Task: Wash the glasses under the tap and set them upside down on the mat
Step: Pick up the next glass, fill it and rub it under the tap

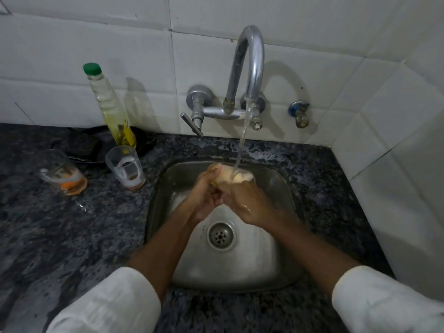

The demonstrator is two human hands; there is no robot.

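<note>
From my remote seat I saw white tiled walls [96, 44] meeting in a corner on the right. A dark speckled stone counter [60, 236] ran below them, holding a steel sink [240, 272]. The light was dim, and objects cast soft shadows on the tiles.

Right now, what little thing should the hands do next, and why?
Probably turn the glass so the water runs inside it. Both hands, left and right, hold it under the tap over the sink, and it looks cloudy. Two dirty glasses wait on the counter.
</note>
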